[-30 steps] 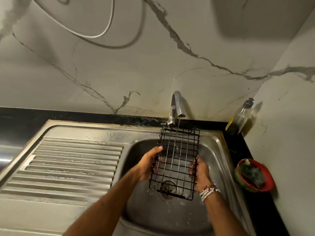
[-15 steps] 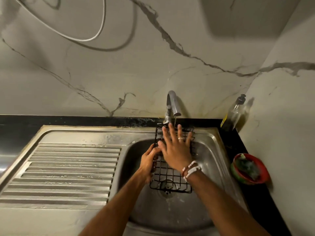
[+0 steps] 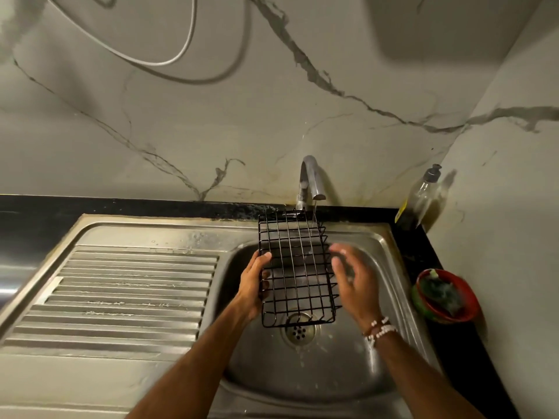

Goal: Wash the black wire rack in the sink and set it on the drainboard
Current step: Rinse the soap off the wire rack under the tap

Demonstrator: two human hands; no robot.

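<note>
The washing looks mid-way; the black wire rack (image 3: 295,267) hangs tilted over the sink (image 3: 381,252), its far end up under the tap (image 3: 310,179), where a thin stream of water falls onto the wires; the job reads as rinsing, and the move to the ribbed drainboard (image 3: 130,291) on the left is not yet made. The left hand (image 3: 252,285) grasps the rack's left edge, thumb over the top wires and fingers curled beneath; it alone carries the rack. The right hand (image 3: 352,273) is released, fingers spread and loose, just beside the rack's right edge; it is blurred, so I cannot tell whether its fingertips touch the wire.
</note>
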